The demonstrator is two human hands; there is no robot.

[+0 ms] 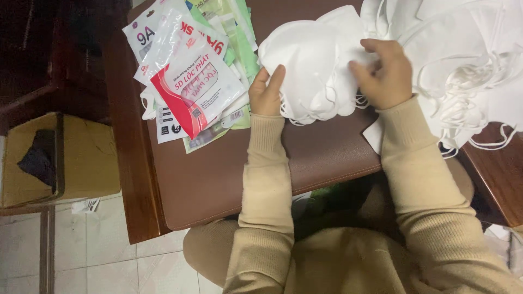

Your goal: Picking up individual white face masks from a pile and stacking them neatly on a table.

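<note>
White folded cloth face masks in a small stack (316,60) sit in the upper middle of the frame, on the brown leather desk mat (218,179). Your left hand (268,90) grips the stack's left edge, fingers curled shut around it. Your right hand (385,73) pinches the stack's right side, thumb and fingers closed on the top mask. Just beside it, at the upper right, lies a big loose heap of white masks with thin ear loops (468,65). At the upper left lies a pile of flat plastic packets (190,71), red, white and green.
</note>
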